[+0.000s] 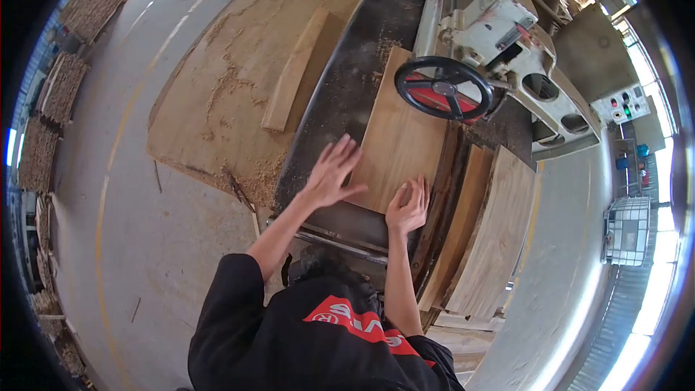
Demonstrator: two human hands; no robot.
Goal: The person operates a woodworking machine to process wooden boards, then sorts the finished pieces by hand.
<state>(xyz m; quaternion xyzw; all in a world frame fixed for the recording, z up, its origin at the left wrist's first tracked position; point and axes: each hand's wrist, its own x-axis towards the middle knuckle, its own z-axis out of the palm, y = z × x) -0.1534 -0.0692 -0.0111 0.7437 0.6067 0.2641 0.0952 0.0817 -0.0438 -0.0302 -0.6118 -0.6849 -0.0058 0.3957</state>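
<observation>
A wide wooden board [402, 137] lies flat on the dark machine table [329, 112], its far part beside a black handwheel [445, 89] with a red centre. My left hand [334, 176] is at the board's left edge, fingers spread, with nothing in it; whether it touches the wood I cannot tell. At the near right corner of the board, my right hand [408, 205] rests with its fingers bent and close together. Its fingertips lie on the board, and nothing shows inside the fingers.
Several planks [499, 228] stand along the right side of the machine table. On the left, a sawdust-strewn panel [239, 51] carries a wooden beam [298, 65]. A control box [621, 104] with buttons is at the right, and wood stacks [40, 156] line the far left.
</observation>
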